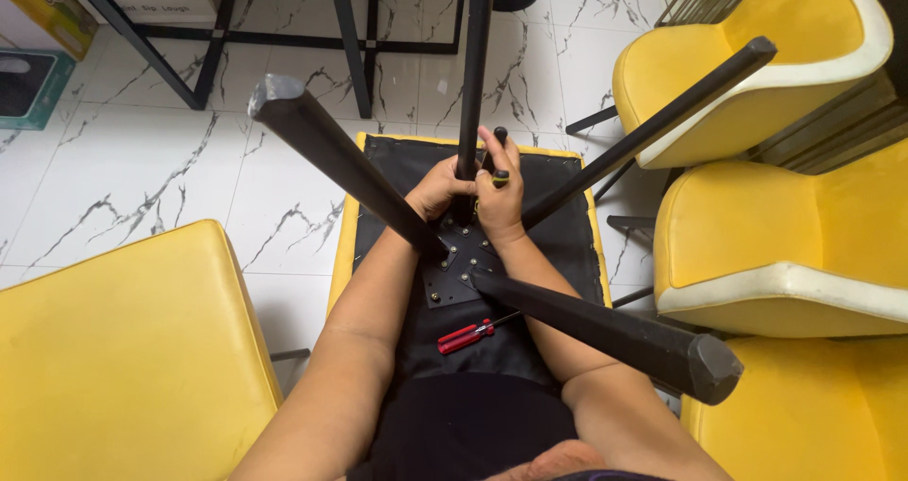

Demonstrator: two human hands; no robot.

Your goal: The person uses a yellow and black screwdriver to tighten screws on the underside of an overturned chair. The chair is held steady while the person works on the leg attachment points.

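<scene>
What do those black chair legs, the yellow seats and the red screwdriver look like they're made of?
The black legs look like matte painted metal or wood; their flat-faced, tapered shape leaves it open. The yellow seats seem to be smooth faux leather, given their soft sheen and stitched edges. The red screwdriver has a glossy, probably plastic handle and a thin dark metal shaft.

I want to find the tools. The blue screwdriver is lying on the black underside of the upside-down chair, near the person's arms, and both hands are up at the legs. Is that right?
Nearly. The screwdriver lying on the black underside is red, not blue; the head view shows it between the person's forearms. The left hand and right hand are indeed up where the legs meet.
</scene>
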